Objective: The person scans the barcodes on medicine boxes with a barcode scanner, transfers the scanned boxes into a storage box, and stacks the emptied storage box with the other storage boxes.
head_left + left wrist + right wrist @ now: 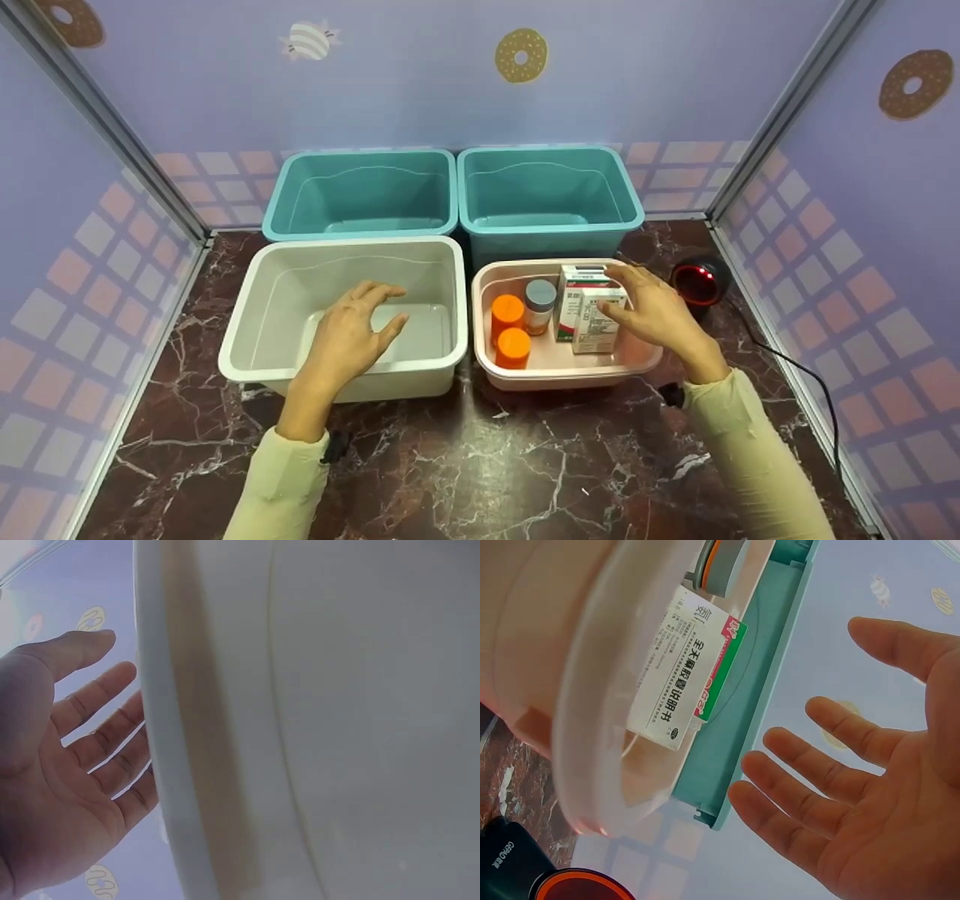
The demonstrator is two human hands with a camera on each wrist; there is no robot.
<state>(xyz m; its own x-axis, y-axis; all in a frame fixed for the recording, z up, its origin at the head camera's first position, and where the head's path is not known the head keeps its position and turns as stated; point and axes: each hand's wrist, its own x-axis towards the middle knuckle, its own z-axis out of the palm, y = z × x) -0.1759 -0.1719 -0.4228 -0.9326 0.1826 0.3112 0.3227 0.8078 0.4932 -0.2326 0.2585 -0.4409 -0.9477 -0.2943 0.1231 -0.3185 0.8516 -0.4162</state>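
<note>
My left hand [346, 337] hovers over the white bin [255, 373], fingers spread and holding nothing; the left wrist view shows its palm beside the bin's rim [161, 727]. Above the right part of the pink basket [570, 379] is my right hand [654, 311], its fingers apart with nothing between them. Nearest to it are two medicine boxes, a white one [597, 330] in front of a white, red and green one [568, 307]. Also in the basket are two orange-capped bottles [508, 309] [514, 346] and a grey-capped bottle [539, 300].
Two teal bins [360, 234] [551, 229] stand behind, along the patterned back wall. A black scanner [699, 283] with a glowing red ring sits right of the basket, its cable [814, 375] running along the right wall. Dark marbled tabletop [510, 465] lies in front.
</note>
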